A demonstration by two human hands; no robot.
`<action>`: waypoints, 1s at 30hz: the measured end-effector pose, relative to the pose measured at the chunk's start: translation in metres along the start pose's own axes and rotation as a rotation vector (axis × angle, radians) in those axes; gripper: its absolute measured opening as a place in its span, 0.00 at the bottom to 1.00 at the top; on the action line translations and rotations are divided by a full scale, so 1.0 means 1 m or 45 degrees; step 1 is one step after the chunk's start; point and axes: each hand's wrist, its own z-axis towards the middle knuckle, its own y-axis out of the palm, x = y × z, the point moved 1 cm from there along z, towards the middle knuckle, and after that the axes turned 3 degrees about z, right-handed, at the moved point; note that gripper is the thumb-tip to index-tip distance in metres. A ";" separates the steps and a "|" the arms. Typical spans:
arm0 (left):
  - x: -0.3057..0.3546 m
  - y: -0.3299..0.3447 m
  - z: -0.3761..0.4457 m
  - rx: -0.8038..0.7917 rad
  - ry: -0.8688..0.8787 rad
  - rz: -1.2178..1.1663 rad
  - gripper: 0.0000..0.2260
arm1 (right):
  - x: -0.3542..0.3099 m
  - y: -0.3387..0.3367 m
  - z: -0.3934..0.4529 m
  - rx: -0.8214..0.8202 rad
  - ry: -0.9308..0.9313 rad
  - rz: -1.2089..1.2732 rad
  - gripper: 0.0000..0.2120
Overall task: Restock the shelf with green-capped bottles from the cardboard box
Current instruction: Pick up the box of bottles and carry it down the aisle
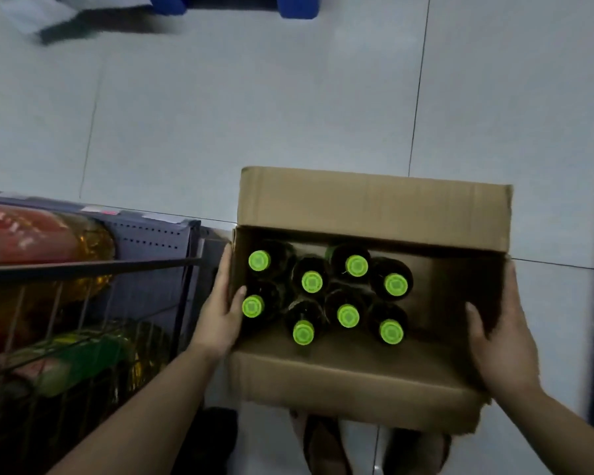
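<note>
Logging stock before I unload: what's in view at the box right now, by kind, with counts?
Green-capped bottles upright in the box: 8
Cardboard box, open: 1
Hands gripping the box sides, left hand and right hand: 2
Total: 11
The shelf at the left holds other bottles, too blurred to count.

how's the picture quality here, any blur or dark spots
Head view: dim overall; the bright green bottle caps stand out sharply inside the shadowed brown cardboard box; the wire shelf at left is dark and smeared; the blue object at the top edge is motion-blurred.
</note>
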 end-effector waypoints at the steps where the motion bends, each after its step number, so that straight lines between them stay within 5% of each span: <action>1: -0.004 0.000 0.002 0.004 0.002 0.023 0.32 | 0.003 0.000 0.001 -0.011 0.001 -0.019 0.37; 17: 0.021 -0.020 -0.005 -0.005 0.064 -0.200 0.33 | 0.004 -0.043 0.013 -0.109 0.033 0.403 0.29; 30: 0.167 -0.069 -0.128 0.055 0.097 -0.282 0.33 | -0.055 -0.224 -0.067 -0.019 -0.038 0.521 0.29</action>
